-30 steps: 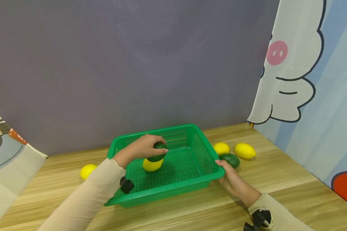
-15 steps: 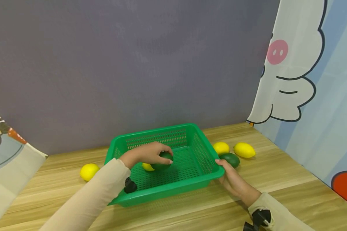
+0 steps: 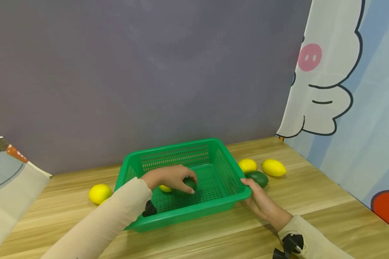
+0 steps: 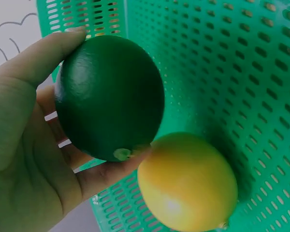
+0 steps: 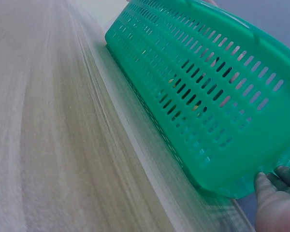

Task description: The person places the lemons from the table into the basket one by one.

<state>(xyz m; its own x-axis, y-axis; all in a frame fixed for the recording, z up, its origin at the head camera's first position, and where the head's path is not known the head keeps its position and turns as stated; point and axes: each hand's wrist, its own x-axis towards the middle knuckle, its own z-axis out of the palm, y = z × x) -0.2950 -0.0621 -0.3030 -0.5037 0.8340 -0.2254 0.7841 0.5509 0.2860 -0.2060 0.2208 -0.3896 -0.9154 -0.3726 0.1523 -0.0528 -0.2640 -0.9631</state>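
My left hand [image 3: 172, 177] is inside the green plastic basket [image 3: 188, 210] and holds a dark green avocado [image 4: 111, 96] between thumb and fingers, low over the basket floor. Beside that avocado lies a yellow lemon [image 4: 186, 181] on the mesh; in the head view the hand covers most of it. At the basket's near right corner my right hand [image 3: 262, 203] grips the rim, thumb on top and the other fingers below. The right wrist view shows the right hand's fingers [image 5: 265, 186] against the basket's end.
On the wooden table [image 3: 311, 201], right of the basket, sit two lemons [image 3: 273, 168] and another avocado [image 3: 257, 178]. Left of it a lemon [image 3: 99, 193] rests by my left sleeve, with a bit of yellow partly hidden. A grey backdrop [image 3: 181, 72] stands behind.
My left hand has carried the avocado rightward and down from above the lemon to beside it, low in the basket. The right hand and the basket stay in place.
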